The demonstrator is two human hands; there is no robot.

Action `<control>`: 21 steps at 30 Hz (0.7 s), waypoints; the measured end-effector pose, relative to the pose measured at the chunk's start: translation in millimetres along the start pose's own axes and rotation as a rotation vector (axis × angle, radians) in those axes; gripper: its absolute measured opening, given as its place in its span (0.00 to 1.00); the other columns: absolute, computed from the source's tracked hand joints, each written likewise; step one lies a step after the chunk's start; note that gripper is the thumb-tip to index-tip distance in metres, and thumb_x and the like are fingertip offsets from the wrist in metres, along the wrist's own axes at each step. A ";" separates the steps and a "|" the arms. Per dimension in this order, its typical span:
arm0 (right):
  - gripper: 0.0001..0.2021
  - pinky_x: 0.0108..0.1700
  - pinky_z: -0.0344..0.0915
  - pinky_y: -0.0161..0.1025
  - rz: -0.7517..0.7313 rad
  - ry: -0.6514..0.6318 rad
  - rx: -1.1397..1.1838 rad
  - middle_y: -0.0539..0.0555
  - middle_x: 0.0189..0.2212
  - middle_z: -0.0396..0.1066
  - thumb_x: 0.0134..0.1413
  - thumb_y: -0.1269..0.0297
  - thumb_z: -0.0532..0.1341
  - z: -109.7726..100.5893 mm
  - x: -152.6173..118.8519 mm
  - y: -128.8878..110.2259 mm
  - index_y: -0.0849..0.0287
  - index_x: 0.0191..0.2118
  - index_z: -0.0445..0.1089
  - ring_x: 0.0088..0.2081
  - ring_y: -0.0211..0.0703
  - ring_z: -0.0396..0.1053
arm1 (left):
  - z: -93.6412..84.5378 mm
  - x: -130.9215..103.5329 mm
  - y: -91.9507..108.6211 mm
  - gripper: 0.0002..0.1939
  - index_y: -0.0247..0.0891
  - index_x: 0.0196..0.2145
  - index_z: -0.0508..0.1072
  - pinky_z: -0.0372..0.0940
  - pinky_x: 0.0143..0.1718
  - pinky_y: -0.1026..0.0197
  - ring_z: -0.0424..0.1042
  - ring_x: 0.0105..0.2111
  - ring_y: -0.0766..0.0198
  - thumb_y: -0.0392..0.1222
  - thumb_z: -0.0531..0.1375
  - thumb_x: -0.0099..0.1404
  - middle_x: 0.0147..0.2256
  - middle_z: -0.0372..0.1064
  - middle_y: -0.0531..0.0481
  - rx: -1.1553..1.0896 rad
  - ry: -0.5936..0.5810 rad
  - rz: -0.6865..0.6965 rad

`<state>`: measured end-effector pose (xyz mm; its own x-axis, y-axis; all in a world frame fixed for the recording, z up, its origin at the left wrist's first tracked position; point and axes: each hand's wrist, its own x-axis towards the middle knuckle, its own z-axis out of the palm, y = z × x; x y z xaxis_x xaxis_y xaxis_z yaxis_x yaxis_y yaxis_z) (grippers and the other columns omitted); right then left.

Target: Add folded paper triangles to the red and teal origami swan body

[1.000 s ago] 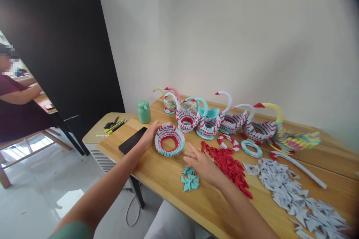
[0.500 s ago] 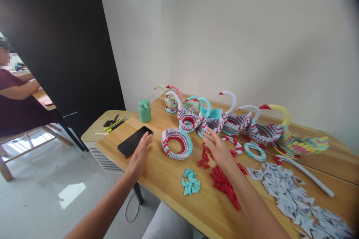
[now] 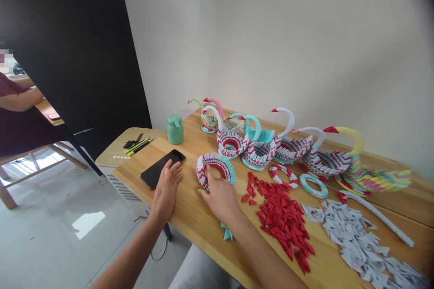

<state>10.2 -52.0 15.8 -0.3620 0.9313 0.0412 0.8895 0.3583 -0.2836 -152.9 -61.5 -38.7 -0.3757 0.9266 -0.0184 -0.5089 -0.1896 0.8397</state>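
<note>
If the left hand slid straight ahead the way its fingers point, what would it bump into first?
Probably the black phone. The left hand lies flat on the table, fingers pointing at the phone's near edge, very close or already touching; I cannot tell which.
</note>
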 end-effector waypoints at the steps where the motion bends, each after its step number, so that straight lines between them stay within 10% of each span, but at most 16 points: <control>1: 0.30 0.43 0.67 0.49 0.006 0.002 -0.040 0.68 0.38 0.77 0.57 0.62 0.59 -0.8 2.1 0.3 0.65 0.64 0.57 0.40 0.61 0.75 | -0.4 -0.1 1.5 0.31 0.38 0.61 0.57 0.55 0.60 0.47 0.66 0.56 0.53 0.54 0.55 0.65 0.59 0.62 0.34 -0.013 -0.005 -0.008; 6: 0.08 0.38 0.65 0.45 0.077 0.091 0.149 0.58 0.31 0.77 0.55 0.62 0.60 -31.0 8.3 33.5 0.59 0.37 0.74 0.35 0.54 0.74 | 1.3 -6.7 12.0 0.33 0.38 0.59 0.61 0.58 0.57 0.49 0.67 0.53 0.52 0.52 0.63 0.59 0.56 0.66 0.37 -0.007 -0.060 -0.123; 14: 0.14 0.40 0.70 0.41 0.144 0.283 1.715 0.49 0.32 0.78 0.39 0.60 0.73 -64.3 -2.5 90.6 0.54 0.34 0.73 0.32 0.44 0.74 | 32.5 -22.6 15.6 0.27 0.40 0.56 0.67 0.59 0.54 0.47 0.67 0.53 0.49 0.52 0.62 0.61 0.56 0.66 0.38 0.077 -0.391 -0.230; 21: 0.14 0.46 0.70 0.43 0.043 0.200 1.777 0.52 0.36 0.79 0.41 0.62 0.73 -69.4 -19.0 83.2 0.55 0.37 0.75 0.38 0.47 0.76 | 81.3 -8.1 12.3 0.41 0.46 0.64 0.53 0.59 0.56 0.49 0.58 0.61 0.48 0.46 0.67 0.56 0.64 0.55 0.41 0.241 -0.538 -0.071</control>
<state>110.5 -35.3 57.9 -0.1930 0.9786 0.0721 -0.4906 -0.0326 -0.8708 -93.1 -45.0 15.8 0.1300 0.9807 0.1459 -0.3048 -0.1004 0.9471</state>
